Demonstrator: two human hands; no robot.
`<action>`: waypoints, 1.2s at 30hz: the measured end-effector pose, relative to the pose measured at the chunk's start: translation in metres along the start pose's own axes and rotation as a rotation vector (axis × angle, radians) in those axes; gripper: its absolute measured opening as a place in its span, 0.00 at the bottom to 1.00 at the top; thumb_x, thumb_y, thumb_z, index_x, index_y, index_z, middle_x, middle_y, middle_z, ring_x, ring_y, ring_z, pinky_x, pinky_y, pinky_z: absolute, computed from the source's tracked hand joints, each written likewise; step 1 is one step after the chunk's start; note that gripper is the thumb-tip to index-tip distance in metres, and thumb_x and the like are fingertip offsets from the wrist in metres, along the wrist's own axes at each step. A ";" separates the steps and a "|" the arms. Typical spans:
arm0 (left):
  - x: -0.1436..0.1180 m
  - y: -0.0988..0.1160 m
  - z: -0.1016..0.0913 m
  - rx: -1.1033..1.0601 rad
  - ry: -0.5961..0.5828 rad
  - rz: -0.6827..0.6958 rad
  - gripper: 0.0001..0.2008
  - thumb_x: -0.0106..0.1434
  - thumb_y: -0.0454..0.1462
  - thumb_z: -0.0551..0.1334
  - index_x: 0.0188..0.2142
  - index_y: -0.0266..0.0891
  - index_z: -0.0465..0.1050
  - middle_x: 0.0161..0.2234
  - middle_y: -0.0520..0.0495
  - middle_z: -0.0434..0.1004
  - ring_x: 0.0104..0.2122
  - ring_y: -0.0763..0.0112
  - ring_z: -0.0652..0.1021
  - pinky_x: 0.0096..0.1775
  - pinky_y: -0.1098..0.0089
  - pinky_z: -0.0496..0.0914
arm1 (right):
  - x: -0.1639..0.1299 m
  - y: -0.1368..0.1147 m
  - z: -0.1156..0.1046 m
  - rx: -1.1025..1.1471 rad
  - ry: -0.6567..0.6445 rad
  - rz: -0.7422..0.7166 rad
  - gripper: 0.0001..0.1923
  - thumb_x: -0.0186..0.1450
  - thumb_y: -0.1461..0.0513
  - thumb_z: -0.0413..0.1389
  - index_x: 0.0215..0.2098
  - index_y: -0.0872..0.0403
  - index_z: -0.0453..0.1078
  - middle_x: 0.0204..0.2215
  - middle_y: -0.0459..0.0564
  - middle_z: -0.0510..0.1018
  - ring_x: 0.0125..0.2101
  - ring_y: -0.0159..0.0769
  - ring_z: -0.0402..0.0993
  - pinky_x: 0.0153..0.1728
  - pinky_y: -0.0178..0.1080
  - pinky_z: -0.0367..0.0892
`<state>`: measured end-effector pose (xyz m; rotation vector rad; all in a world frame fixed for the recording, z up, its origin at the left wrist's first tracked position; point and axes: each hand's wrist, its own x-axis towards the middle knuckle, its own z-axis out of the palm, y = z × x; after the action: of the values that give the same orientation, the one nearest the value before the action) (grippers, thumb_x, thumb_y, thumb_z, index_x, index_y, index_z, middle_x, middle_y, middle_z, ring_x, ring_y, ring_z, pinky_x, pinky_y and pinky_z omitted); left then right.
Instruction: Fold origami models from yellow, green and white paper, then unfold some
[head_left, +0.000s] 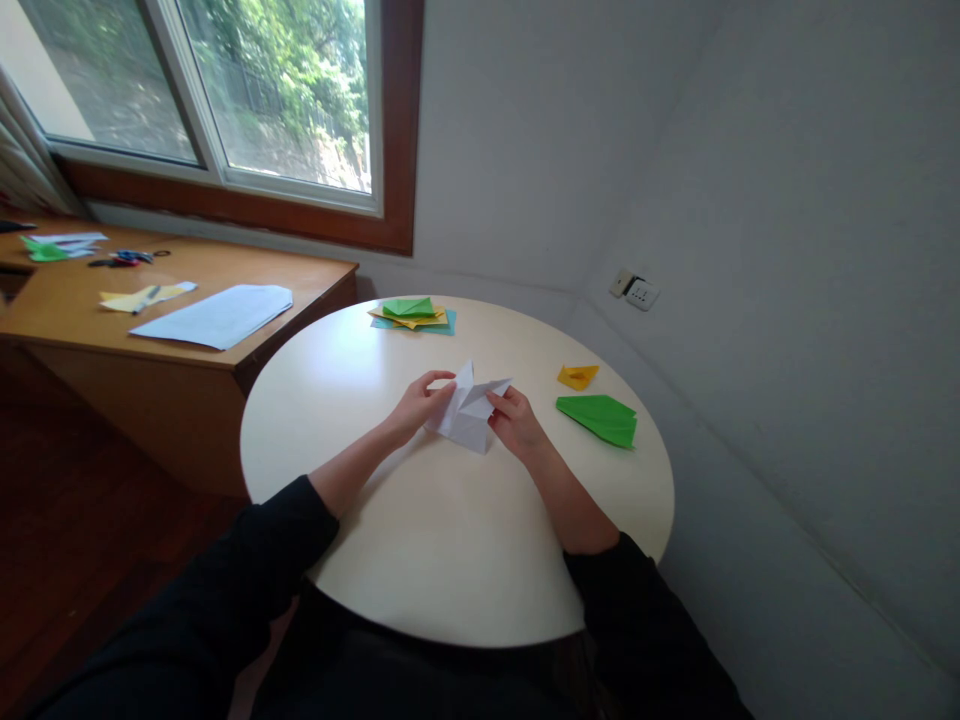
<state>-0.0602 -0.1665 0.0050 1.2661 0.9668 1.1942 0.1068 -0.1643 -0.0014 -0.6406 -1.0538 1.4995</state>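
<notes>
White paper point(471, 412) — between both grips

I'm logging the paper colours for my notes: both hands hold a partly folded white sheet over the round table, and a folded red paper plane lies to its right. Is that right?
Not quite: the head view shows the folded paper plane is green, not red. The rest stands: the left hand and right hand hold the partly folded white sheet over the round table.

Soft daylight enters from the window point(225, 90); the room is evenly lit, edges bend, slight blur throughout.
</notes>
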 end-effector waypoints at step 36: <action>0.003 0.005 -0.003 -0.186 0.172 0.245 0.29 0.46 0.42 0.67 0.47 0.35 0.66 0.27 0.52 0.74 0.27 0.76 0.73 0.32 0.73 0.65 | 0.003 0.001 0.003 -0.049 0.226 -0.102 0.27 0.47 0.59 0.62 0.45 0.43 0.62 0.35 0.41 0.72 0.36 0.31 0.70 0.37 0.35 0.65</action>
<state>-0.0630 -0.1633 0.0104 1.1705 0.8170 1.5670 0.1033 -0.1622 -0.0008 -0.7606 -0.9366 1.2831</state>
